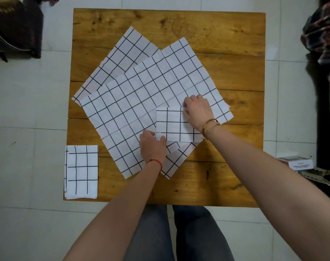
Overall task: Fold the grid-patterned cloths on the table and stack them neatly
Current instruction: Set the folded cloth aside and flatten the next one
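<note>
Roughly halfway, maybe less, going by the layout. One folded cloth (pixel 81 171) already parked at the near left corner of the wooden table (pixel 226 44), slightly overhanging the left edge. A second folded square (pixel 174 124) sitting near the middle, a bit toward the near edge, on top of the spread-out stuff.

Left hand (pixel 153 146) pinching that square's near left corner, fingers curled on it. Right hand (pixel 197 110) clamped on its far right corner, fingers bent over the edge. Looks like squaring it up or about to lift it, hard to say which.

Still left: one big open cloth (pixel 141 102) lying diagonally across the centre, another open one (pixel 121 59) peeking out from under it toward the far left, and possibly a third bit (pixel 176 160) poking out beneath near the left wrist. Can't tell if that's a separate cloth or just a corner.

So: move the square onto the corner one, then fold the rest and stack.
</note>
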The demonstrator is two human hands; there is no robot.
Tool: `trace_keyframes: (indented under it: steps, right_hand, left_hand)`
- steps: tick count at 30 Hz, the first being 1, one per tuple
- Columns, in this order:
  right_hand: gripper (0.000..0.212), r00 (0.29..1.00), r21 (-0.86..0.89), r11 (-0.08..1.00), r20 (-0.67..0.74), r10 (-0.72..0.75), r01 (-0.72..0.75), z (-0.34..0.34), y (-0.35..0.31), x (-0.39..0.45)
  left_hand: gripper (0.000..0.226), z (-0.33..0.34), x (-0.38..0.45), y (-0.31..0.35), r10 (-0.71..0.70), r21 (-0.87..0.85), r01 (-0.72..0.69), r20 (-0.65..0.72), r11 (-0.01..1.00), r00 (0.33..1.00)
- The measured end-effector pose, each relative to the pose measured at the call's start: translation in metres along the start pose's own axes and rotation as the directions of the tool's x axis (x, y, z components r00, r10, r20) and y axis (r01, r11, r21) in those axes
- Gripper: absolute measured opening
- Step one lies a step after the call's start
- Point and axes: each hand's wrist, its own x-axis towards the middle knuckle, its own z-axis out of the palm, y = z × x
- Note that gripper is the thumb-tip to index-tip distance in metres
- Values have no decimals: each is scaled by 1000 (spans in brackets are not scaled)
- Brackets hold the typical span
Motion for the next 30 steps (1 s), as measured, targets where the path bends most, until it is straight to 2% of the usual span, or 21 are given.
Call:
trace_keyframes:
  steps: [5,9,13,15,17,19,22,24,26,28,30]
  right_hand:
    - [19,1000,-3,1000,20,-7,7,7,2,7]
    - [16,998,55,998,58,-8,5,5,8,8]
    - [10,994,308,951,110,-1,-33,2,18,2]
    - [6,988,484,866,137,63,-123,-4,21,-4]
    - [6,973,614,756,187,138,-225,-11,24,-13]
    - [9,946,709,627,261,190,-322,-16,25,-23]
    - [9,904,829,363,366,222,-425,-22,22,-39]
    - [4,882,868,201,405,239,-453,-26,14,-51]
    - [7,865,882,73,435,250,-465,-24,7,-61]
    - [15,841,872,10,469,269,-489,-16,3,-68]
    - [16,819,857,-5,494,291,-515,-11,-2,-73]
  left_hand:
    - [34,6,7,3,-9,101,10,-6,995,1000]
    - [31,10,9,4,3,115,-2,-8,993,1000]
    - [15,5,7,3,21,-16,-21,-6,1000,1000]
    - [9,-2,5,2,24,-140,-26,-16,990,1000]
    - [13,-10,3,2,22,-256,-17,14,966,1000]
    - [24,-17,4,0,5,-372,36,109,928,994]
    - [38,-21,7,-2,-31,-515,181,286,838,958]
    - [28,-23,5,1,-22,-550,233,363,802,932]
    - [14,-23,3,7,-35,-582,291,410,760,911]
    - [26,-27,-4,15,-65,-588,329,425,739,903]
    - [31,-27,-6,14,-87,-584,324,397,744,914]
